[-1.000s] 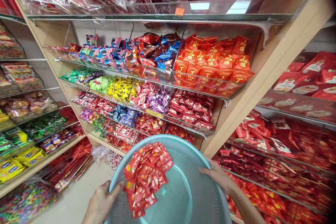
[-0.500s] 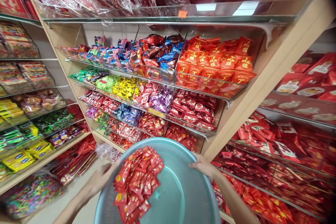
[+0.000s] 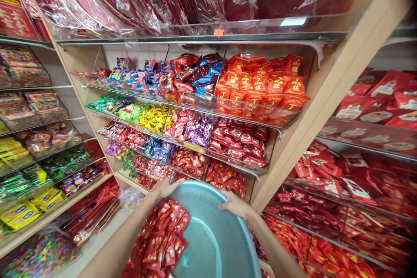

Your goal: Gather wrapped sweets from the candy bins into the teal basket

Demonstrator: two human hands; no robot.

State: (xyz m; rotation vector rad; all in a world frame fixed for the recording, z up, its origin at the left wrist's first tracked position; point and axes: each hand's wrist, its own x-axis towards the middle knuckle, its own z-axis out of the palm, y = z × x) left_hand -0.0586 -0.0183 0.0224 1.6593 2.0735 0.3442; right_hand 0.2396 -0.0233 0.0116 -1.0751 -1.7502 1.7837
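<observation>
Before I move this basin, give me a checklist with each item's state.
Right hand on the basin's rim: ok, thumb hooked over it.
Left hand's grip: cannot tell; it is at the rim, its hold partly hidden.
Red packets inside: ok for those in view.
Load evenly spread: not ok, heaped to the left.
Gap to the shelf unit: cannot tell from this view.

Top glass shelf (image 3: 189, 39), upper centre: dark-red items in clear wrap (image 3: 182, 0) lie above | second tier (image 3: 211, 113), centre: orange-red bags (image 3: 260, 82) at right | third tier (image 3: 234, 165), mid-frame: yellow sweets (image 3: 154, 117), purple sweets (image 3: 198, 131) | teal basket (image 3: 211, 226), lower centre: red packets (image 3: 163, 239) within, leftward
</observation>
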